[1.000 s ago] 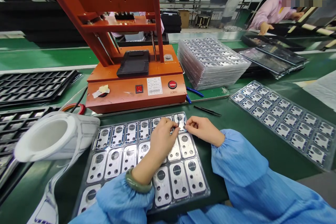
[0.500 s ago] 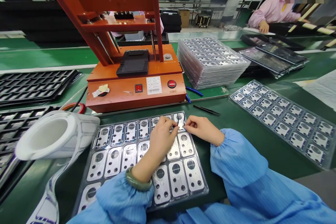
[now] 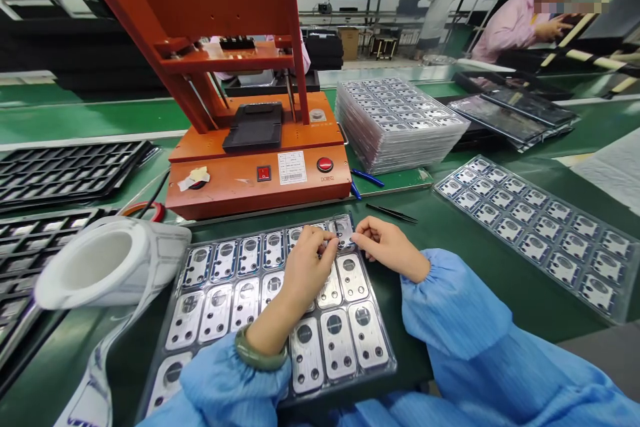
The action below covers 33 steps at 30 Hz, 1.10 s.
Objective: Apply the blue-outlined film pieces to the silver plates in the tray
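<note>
A clear plastic tray [image 3: 334, 383] lies in front of me, its pockets filled with small silver metal plates [image 3: 307, 355] with round windows and holes. Most of the back row carries blue-edged pieces [image 3: 199, 265]. Over the back-right corner, my left hand [image 3: 306, 273] has thumb and forefinger pinched together at the left edge of the corner pocket's piece [image 3: 344, 232]. At that piece's right edge, my right hand [image 3: 387, 245] is closed with curled fingers. Whatever either hand's fingertips hold is too small to make out. Black tweezers [image 3: 391, 213] lie behind the right hand.
An orange press [image 3: 257, 193] stands behind the tray. To its right are a tall stack of filled trays [image 3: 400, 140] and blue-handled pliers [image 3: 367, 177]. Another filled tray [image 3: 535, 230] lies right; a label roll [image 3: 110, 260] and black grid trays [image 3: 75, 167] sit left.
My hands stay at the corner pocket, with the right fingers slightly more curled. The corner piece looks darker. A co-worker's hand has risen from the far bench, and my view has shifted slightly.
</note>
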### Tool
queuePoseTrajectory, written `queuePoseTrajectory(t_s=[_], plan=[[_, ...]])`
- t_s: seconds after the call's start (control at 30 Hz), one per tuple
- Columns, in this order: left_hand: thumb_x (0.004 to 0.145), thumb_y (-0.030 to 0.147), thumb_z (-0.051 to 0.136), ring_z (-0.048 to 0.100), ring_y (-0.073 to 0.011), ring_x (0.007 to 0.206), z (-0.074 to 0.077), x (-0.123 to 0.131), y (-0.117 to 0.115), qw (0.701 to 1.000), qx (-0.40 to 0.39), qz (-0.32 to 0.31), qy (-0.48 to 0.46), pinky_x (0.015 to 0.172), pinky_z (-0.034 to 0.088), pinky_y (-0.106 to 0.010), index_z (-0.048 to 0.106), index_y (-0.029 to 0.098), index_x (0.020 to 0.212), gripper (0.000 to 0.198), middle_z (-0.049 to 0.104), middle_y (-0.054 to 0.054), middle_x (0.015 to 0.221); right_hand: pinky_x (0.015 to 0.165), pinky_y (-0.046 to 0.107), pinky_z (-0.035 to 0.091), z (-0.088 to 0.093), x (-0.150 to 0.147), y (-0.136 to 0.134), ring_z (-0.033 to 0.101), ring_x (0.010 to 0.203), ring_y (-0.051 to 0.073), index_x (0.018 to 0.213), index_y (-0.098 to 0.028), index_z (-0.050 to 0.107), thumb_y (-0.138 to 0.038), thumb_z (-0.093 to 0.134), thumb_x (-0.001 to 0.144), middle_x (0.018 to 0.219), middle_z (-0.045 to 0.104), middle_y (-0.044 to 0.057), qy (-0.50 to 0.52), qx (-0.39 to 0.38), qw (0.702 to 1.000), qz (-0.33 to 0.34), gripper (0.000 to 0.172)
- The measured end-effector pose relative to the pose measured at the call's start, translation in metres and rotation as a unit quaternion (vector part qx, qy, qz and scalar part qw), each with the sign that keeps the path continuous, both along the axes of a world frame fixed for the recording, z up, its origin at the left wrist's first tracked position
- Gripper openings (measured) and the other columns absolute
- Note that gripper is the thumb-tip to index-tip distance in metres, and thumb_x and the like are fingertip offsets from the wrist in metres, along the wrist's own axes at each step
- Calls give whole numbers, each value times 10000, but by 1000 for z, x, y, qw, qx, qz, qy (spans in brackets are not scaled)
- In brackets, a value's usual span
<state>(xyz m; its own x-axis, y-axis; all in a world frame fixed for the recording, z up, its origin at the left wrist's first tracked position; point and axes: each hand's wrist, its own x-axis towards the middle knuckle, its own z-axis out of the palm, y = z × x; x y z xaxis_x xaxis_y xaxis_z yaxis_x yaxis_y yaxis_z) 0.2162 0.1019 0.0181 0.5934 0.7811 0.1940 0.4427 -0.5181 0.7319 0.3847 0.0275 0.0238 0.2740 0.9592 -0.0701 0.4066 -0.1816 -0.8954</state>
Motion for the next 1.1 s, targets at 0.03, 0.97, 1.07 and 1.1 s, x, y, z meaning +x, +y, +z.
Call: queuePoseTrajectory(t_s=[0.03,0.97,1.07,1.1], plan=[[879,259,497,578,-146,730,1,-1,-1,1000,1,-3,-15,682,457,-276,608,212,821,133,578,-14,849,541,241,505,1,-1,-1,590,543,114,793,-200,542,-332,570,815,646,575,-40,17,6,1000,-3,137],[775,404,640,706,-176,628,7,2,-9,916,-304,7,-261,671,577,-308,617,137,1065,395,702,-9,641,603,247,486,5,-18,-10,580,649,138,769,-220,543,-265,565,845,719,594,-2,-39,189,981,-29,91],[773,370,640,704,-165,621,5,2,-10,918,-290,6,-269,664,570,-294,607,140,1038,352,691,1,629,605,249,465,5,-18,-10,572,659,139,776,-218,554,-242,563,855,720,595,-2,-65,206,976,-29,83],[771,363,642,703,-164,620,5,3,-10,919,-287,6,-270,660,568,-291,606,142,1028,341,690,3,630,600,251,461,5,-17,-10,572,661,141,777,-218,555,-242,561,857,721,597,0,-69,206,976,-31,84]])
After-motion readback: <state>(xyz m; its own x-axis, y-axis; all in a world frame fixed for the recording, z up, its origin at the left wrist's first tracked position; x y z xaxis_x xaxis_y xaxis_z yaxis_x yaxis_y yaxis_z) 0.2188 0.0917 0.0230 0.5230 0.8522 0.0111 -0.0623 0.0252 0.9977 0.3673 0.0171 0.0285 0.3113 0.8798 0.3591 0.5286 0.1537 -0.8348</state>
